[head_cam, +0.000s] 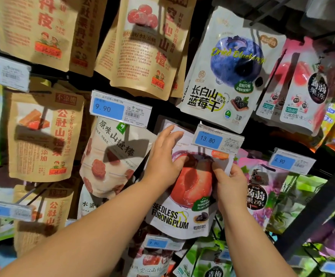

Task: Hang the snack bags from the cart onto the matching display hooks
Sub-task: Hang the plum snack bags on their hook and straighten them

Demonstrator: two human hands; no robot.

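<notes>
A white snack bag printed "Seedless Furong Plum" [184,208] with a red plum picture hangs in the middle of the display, its top tucked behind the 13.80 price tag [217,139]. My left hand [163,158] presses flat on the bag's upper left, fingers spread up toward its top edge. My right hand [231,184] grips the bag's right edge below the tag. The hook itself is hidden behind the tag and bag. The cart is out of view.
Blueberry bags [228,68] hang above, brown hawthorn bags [142,48] upper left, a white hawthorn bag [110,158] to the left, pink jelly bags [260,194] to the right. Price tags 9.90 [120,109] and 4.90 [292,161] jut forward on hook ends.
</notes>
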